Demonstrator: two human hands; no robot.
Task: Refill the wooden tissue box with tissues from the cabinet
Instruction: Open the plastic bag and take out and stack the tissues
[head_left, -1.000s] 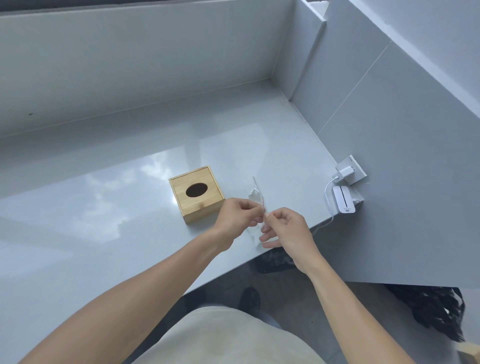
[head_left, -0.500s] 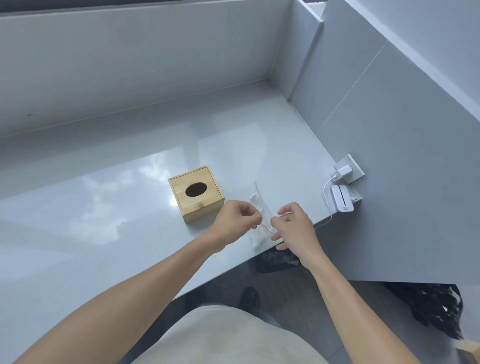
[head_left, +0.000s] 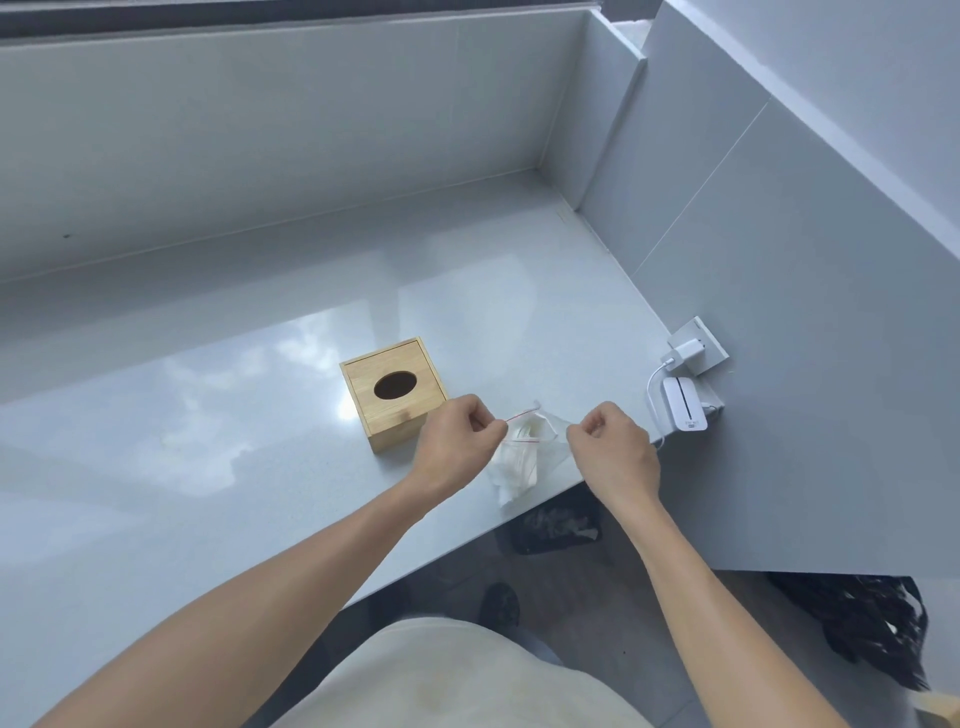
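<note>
A square wooden tissue box (head_left: 396, 392) with a dark oval hole in its lid stands on the glossy grey counter (head_left: 208, 467). Just right of it, over the counter's front edge, I hold a clear zip bag of white tissues (head_left: 519, 457) with a red seal line. My left hand (head_left: 457, 441) pinches the bag's left mouth edge. My right hand (head_left: 613, 447) pinches the right edge. The bag's mouth is pulled apart between them and the tissues hang below.
A white wall socket (head_left: 696, 345) with a charger and cable sits on the right wall panel, with a small white device (head_left: 684, 410) below it. Dark objects (head_left: 561, 519) lie on the floor under the counter edge. A low wall runs along the back.
My hands have moved apart sideways, pulling the bag's zip mouth open. The bag has dropped from upright to hanging lower between them.
</note>
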